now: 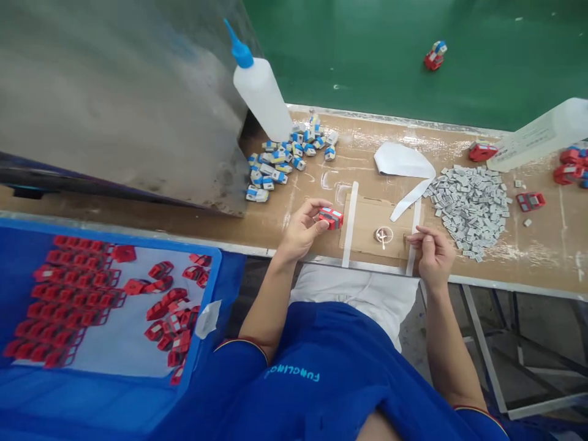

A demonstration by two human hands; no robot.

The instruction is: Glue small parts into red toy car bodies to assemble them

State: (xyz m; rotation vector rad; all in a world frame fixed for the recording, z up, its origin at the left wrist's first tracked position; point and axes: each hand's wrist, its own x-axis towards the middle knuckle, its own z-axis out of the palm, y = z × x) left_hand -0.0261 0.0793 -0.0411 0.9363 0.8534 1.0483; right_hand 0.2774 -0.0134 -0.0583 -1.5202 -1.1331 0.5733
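Two hands: left hand (pixel 301 229) clamped on a red block (pixel 331 218), just left of a cardboard sheet (pixel 372 214); right hand (pixel 432 257) pinched, anything held too small to tell. Many red pieces (pixel 68 294) fill a blue tray (pixel 160 236); gray chips (pixel 468 211) and blue-and-white pieces (pixel 285 160) lie heaped.

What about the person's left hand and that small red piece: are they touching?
Touching. The head view shows the left hand holding the red plastic piece, with its fingertips pressed against the piece's side.
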